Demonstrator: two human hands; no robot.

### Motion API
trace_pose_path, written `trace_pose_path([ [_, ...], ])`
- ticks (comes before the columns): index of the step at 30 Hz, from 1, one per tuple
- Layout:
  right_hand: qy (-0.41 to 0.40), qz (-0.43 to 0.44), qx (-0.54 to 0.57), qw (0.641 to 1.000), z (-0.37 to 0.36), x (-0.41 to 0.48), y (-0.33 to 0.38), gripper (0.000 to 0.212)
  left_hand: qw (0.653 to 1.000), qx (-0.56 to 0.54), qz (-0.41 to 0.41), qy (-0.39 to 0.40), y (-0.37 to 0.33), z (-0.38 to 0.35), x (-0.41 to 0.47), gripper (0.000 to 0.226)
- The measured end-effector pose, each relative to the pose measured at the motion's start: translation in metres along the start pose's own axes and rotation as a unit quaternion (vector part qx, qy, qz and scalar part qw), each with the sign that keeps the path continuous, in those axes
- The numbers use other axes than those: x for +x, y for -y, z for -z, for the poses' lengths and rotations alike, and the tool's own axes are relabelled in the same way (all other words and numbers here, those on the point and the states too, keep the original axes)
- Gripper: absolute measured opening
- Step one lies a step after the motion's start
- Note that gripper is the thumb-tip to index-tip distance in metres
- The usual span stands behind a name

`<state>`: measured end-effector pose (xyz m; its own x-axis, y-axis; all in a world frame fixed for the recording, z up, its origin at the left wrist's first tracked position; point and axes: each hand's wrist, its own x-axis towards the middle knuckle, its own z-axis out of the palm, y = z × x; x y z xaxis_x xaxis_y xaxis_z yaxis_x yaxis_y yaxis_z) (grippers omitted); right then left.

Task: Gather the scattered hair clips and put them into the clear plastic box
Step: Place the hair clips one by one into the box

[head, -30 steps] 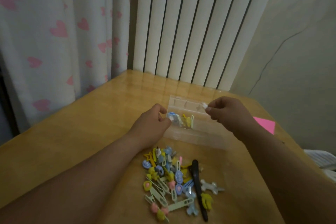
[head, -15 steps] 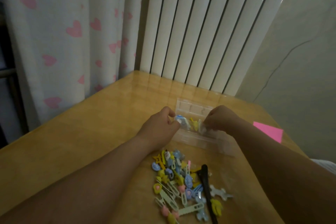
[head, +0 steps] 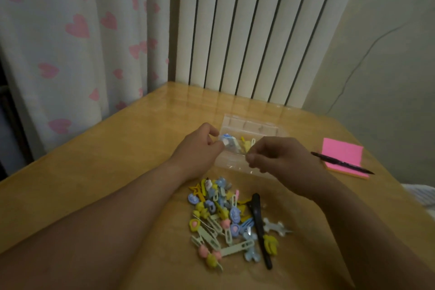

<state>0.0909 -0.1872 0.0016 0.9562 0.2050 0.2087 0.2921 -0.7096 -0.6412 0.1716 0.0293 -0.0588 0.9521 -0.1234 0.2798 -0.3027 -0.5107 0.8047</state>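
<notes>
Just above the frame's centre, on the wooden table point(head: 117, 160), sits the clear plastic box point(head: 249, 122), and both hands meet at its near side. The left hand point(head: 200, 148) is curled, thumb and fingers pinching a blue-and-white hair clip point(head: 227, 144) at the box's left edge. The right hand point(head: 277, 158) is curled too, fingertips pressed together, but we cannot tell whether anything is between them. Inside the box we make out at least one yellow clip point(head: 244, 145) and a pale one beside it. The pile of hair clips point(head: 221, 216) lies at lower centre, perhaps thirty of them and too tangled for an exact count, with one long black clip point(head: 259, 223) on its right side. We judge these to be light, stiff, glossy plastic that slips easily, so they are best pinched by the flat prong, not the rounded charm. The box looks thin-walled and likely to slide, so we would steady a wall while dropping clips in. At right lie one pad of pink sticky notes point(head: 341, 153) and one black pen point(head: 341, 163) across it.
</notes>
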Motion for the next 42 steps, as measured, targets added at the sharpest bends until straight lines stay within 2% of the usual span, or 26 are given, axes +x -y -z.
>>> trace_pose_path([
  [2,0.035,0.006,-0.039,0.999,-0.002,-0.005,0.003,0.005,1.0,0.001,0.0,-0.002,-0.001,0.0,0.001,0.027],
  [5,0.043,0.027,-0.049,0.997,-0.007,-0.006,0.006,0.005,1.0,0.002,-0.001,-0.002,0.0,-0.001,0.001,0.026],
  [10,0.109,0.057,-0.126,0.984,-0.032,-0.004,0.013,0.037,1.0,0.005,0.002,0.004,0.001,0.0,0.002,0.027],
  [12,0.134,0.078,-0.161,0.975,-0.04,-0.002,0.014,0.042,1.0,0.006,0.002,0.002,0.001,-0.001,0.002,0.026],
  [20,0.094,0.082,-0.157,0.98,-0.036,-0.005,0.014,0.01,1.0,-0.001,0.001,0.003,0.002,-0.001,0.001,0.024],
  [24,0.067,0.041,-0.048,0.996,-0.027,-0.008,0.016,0.005,1.0,-0.002,-0.003,0.003,0.001,0.0,0.001,0.024],
  [27,-0.037,0.009,-0.001,0.999,-0.006,0.0,0.012,0.013,1.0,-0.003,-0.004,0.012,0.001,0.0,0.0,0.024],
  [31,-0.139,-0.08,-0.013,0.987,0.027,0.035,-0.009,0.006,1.0,-0.007,-0.001,0.019,0.003,-0.002,0.0,0.023],
  [33,-0.133,-0.121,-0.06,0.982,0.033,0.055,-0.022,0.008,1.0,-0.005,0.001,0.019,0.003,-0.002,0.001,0.024],
  [38,-0.033,-0.199,-0.169,0.965,0.026,0.092,-0.037,0.006,1.0,-0.001,0.004,0.02,0.002,-0.001,0.0,0.024],
  [42,-0.009,-0.236,-0.226,0.945,0.019,0.107,-0.043,0.015,1.0,-0.001,0.002,0.023,0.003,-0.001,0.0,0.025],
])
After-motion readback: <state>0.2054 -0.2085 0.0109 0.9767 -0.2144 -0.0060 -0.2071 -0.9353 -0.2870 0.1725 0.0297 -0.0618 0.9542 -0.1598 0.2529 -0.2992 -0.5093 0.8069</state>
